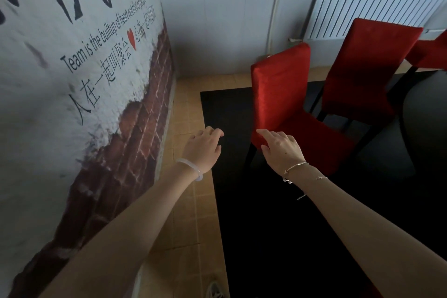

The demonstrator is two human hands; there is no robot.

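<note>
While reaching for the near red chair (280, 89), empty-handed on both sides.
Left hand (203, 150) out over the left edge of the black rug (266, 237), fingers loosely curled downward, holding nothing, a white bangle (193, 169) at the wrist. Right hand (281, 150) in front of the chair's lower back corner, forefinger stretched out leftward, other fingers slack and half bent, empty; perhaps brushing the red fabric, hard to tell from this angle. Thin gold bracelet (295, 166) at that wrist. Chair standing upright on the rug, just beyond the hands, seat pointing right toward a dark table (425, 116). Second red chair (362, 68) farther right, radiator (375, 7) on the far wall, printed mural (72, 80) along the left, tan tiled floor (188, 213) between mural and rug.
</note>
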